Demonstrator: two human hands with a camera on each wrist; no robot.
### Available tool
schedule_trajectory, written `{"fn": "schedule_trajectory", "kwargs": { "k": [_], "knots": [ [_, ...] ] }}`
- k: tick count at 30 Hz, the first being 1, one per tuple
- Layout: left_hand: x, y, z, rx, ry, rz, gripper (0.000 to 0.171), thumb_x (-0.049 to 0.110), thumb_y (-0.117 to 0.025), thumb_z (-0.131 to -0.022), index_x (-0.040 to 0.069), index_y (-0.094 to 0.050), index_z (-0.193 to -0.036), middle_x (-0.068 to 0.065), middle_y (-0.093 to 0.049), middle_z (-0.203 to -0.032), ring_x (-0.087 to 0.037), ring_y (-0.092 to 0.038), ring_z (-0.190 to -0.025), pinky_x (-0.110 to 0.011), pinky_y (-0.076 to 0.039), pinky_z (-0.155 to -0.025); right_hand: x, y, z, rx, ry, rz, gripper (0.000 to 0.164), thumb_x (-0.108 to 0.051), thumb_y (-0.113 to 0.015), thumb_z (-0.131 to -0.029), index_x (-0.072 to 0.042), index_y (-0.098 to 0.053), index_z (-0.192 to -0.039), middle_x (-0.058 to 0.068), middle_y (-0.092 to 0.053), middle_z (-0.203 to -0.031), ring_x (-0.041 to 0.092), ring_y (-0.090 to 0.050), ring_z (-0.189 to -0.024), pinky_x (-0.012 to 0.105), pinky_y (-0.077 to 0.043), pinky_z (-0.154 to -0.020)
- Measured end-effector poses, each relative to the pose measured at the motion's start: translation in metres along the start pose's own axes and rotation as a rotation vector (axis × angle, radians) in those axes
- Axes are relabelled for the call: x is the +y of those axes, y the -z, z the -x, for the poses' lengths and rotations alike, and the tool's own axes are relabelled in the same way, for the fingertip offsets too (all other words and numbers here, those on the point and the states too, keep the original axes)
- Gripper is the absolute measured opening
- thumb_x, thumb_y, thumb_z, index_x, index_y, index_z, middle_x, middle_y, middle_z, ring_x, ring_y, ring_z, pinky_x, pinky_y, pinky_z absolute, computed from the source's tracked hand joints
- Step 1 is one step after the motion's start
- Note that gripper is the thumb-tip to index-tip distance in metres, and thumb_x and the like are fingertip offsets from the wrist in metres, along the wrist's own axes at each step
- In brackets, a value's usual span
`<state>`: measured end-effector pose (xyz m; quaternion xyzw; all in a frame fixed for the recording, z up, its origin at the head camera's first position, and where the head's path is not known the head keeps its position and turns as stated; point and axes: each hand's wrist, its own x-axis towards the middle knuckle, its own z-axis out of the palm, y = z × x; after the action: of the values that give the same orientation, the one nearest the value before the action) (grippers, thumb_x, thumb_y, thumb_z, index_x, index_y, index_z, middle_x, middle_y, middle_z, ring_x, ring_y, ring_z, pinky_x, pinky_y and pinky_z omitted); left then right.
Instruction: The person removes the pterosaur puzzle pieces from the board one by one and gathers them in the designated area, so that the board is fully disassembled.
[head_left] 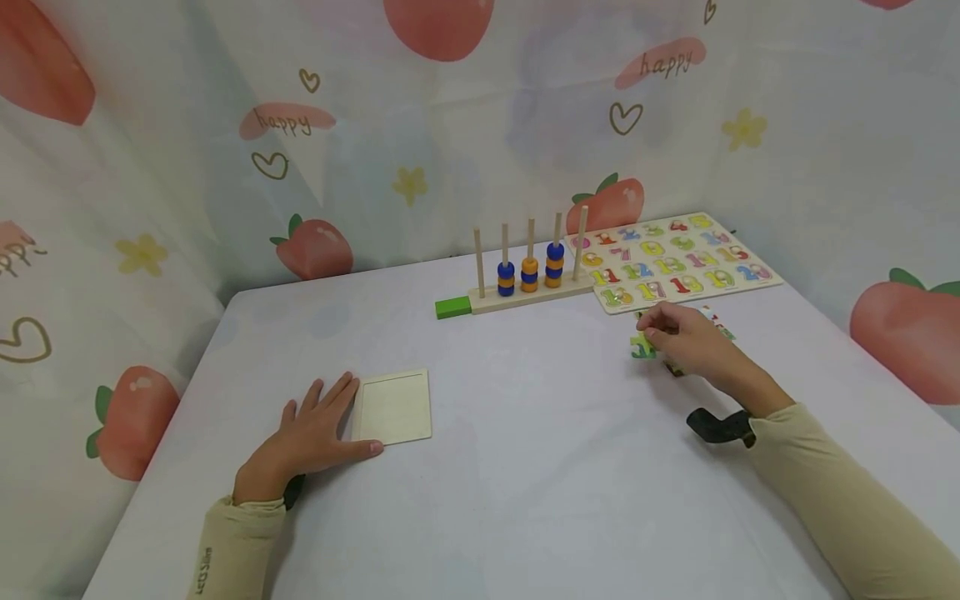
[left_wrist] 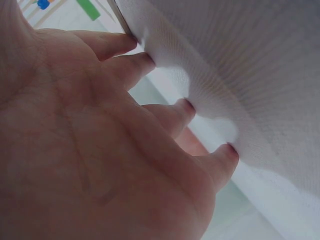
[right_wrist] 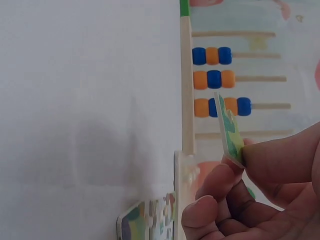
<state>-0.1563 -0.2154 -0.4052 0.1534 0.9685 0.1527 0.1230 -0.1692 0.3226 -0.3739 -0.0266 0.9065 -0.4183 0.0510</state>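
Note:
A square wooden puzzle tray [head_left: 396, 408] lies on the left part of the table. My left hand [head_left: 311, 433] is spread flat at its left side, the thumb at the near edge and the fingertips [left_wrist: 187, 107] down on the cloth. Off to the right, my right hand [head_left: 690, 342] pinches a green jigsaw piece [head_left: 642, 346] between thumb and fingers, raised above the table. In the right wrist view the same piece shows nearly edge-on. More jigsaw pieces [right_wrist: 132, 220] lie under and behind that hand, partly hidden by it.
At the back stands a wooden peg stand [head_left: 525, 296] with blue and orange beads and a green end block [head_left: 453, 307]. Right of it lies a number puzzle board [head_left: 675, 262]. A printed curtain [head_left: 480, 125] hangs behind the white table [head_left: 480, 500].

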Motion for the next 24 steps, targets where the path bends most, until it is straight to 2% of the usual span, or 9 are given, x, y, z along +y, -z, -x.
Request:
{"fn": "schedule_trajectory", "kwargs": {
  "k": [8,14,24],
  "knots": [
    [-0.002,0.000,0.000,-0.003,-0.012,0.012,0.118,0.065,-0.079,-0.088,-0.001,-0.024,-0.168,-0.022,-0.018,-0.176,-0.059,-0.007,-0.156,-0.083,-0.007,-0.115,0.015,0.016,0.008,0.039,-0.020,0.021,0.027,-0.011,-0.049,-0.114,0.007,-0.058,-0.131,0.023,-0.061,-0.124,0.033,-0.053,-0.106,0.028,-0.052,-0.077],
    [-0.001,-0.001,0.000,-0.005,-0.011,0.012,0.117,0.065,-0.079,-0.087,-0.001,-0.025,-0.168,-0.022,-0.018,-0.176,-0.059,-0.007,-0.156,-0.083,-0.006,-0.115,0.030,0.031,0.015,0.064,-0.010,0.040,0.028,-0.012,-0.048,-0.115,0.008,-0.059,-0.131,0.025,-0.061,-0.129,0.028,-0.053,-0.103,0.025,-0.050,-0.077],
    [-0.001,0.000,0.000,-0.005,-0.014,0.013,0.118,0.064,-0.079,-0.088,-0.002,-0.024,-0.168,-0.022,-0.018,-0.175,-0.060,-0.007,-0.156,-0.083,-0.006,-0.115,0.050,0.057,0.025,0.114,-0.081,0.081,0.031,-0.016,-0.046,-0.115,0.006,-0.058,-0.134,0.025,-0.060,-0.125,0.031,-0.052,-0.100,0.030,-0.050,-0.073]
  ]
}}
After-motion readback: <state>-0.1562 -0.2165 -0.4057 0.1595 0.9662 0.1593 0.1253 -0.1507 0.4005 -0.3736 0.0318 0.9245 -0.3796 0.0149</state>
